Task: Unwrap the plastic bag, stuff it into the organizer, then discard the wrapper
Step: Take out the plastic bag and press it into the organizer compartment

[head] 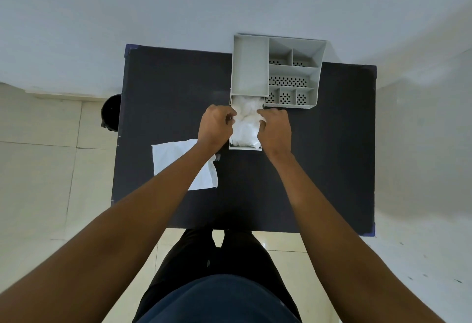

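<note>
A grey organizer point(249, 67) with several compartments stands at the table's far edge. Its drawer point(245, 147) is pulled out toward me and holds a crumpled white plastic bag point(246, 121). My left hand point(217, 126) grips the bag at the drawer's left side, fingers curled on the plastic. On the right side my right hand point(274, 128) does the same, its fingers pressed into the bag. A flat white wrapper point(178, 159) lies on the table to the left, partly under my left forearm.
The dark table point(332, 156) fills the middle of the view. A black bin point(111, 112) stands on the tiled floor beside the table's left edge. A pale wall runs behind the organizer.
</note>
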